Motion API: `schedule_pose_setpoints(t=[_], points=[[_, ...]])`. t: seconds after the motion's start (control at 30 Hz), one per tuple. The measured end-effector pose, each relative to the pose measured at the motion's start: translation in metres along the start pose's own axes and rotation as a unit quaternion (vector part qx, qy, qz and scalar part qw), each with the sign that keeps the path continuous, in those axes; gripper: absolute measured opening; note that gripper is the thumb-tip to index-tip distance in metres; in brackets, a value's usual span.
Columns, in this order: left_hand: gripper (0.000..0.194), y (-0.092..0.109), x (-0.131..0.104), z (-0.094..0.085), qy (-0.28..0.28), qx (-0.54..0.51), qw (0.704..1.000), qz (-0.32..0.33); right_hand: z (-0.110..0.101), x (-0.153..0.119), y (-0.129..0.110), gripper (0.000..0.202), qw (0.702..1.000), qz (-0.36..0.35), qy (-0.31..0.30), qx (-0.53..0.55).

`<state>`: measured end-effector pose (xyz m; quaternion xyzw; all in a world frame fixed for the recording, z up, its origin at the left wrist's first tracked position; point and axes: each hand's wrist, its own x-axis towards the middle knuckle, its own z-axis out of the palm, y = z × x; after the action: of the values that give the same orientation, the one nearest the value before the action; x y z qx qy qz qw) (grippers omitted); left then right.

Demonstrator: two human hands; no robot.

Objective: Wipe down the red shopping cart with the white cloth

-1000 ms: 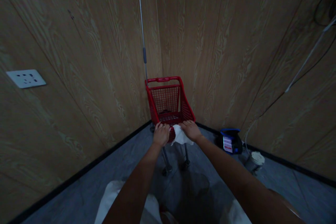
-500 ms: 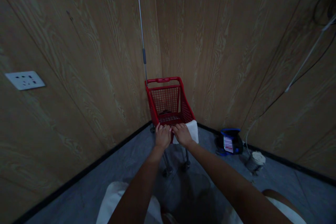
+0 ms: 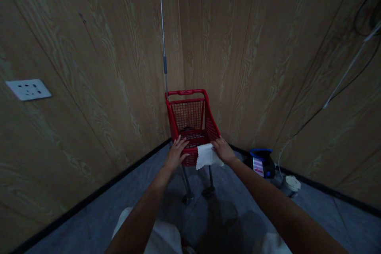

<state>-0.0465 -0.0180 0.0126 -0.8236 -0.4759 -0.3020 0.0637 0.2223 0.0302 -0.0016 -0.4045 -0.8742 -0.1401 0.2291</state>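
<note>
A red shopping cart (image 3: 189,115) stands in the corner between two wooden walls. Over the right part of its near rim hangs a white cloth (image 3: 205,156). My left hand (image 3: 176,154) is at the left end of that rim, fingers apart, with nothing held in it. At the right end, my right hand (image 3: 223,149) has its fingers over the rim and the cloth's upper right edge; the fingers look close together around the cloth.
A metal pole (image 3: 163,35) leans in the corner behind the cart. To the right on the floor are a black and blue case (image 3: 268,166) with a lit screen and a white-topped can (image 3: 291,185). A socket plate (image 3: 29,89) is on the left wall.
My hands have moved apart along the near rim, the left to the left and the right to the right. The cloth now shows more on the front of the cart.
</note>
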Motion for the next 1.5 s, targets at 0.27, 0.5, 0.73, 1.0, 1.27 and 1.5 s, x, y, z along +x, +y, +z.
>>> schedule_pose_setpoints(t=[0.27, 0.5, 0.73, 1.0, 1.27, 1.5], points=[[0.032, -0.036, -0.005, -0.005, -0.033, -0.040, 0.999, -0.016, -0.001, 0.014, -0.043, 0.028, 0.998, 0.044, -0.048, -0.018], [0.035, -0.027, -0.011, -0.007, -0.031, -0.043, 0.998, -0.030, -0.002, 0.041, -0.111, 0.031, 0.998, 0.024, -0.044, 0.025], [0.024, -0.028, -0.015, -0.013, -0.020, -0.100, 0.995, -0.015, -0.003, 0.036, -0.095, 0.024, 0.997, -0.028, -0.066, 0.010], [0.023, -0.030, -0.012, -0.007, 0.022, -0.149, 0.988, -0.034, -0.021, 0.010, -0.021, 0.024, 0.994, -0.036, -0.095, -0.050], [0.013, -0.004, -0.009, 0.006, 0.063, -0.137, 0.986, -0.077, -0.008, 0.028, -0.082, 0.028, 0.997, -0.021, -0.060, -0.039], [0.011, -0.013, -0.009, 0.002, 0.035, -0.166, 0.983, -0.075, -0.013, 0.024, -0.065, 0.029, 0.992, -0.088, -0.080, -0.038]])
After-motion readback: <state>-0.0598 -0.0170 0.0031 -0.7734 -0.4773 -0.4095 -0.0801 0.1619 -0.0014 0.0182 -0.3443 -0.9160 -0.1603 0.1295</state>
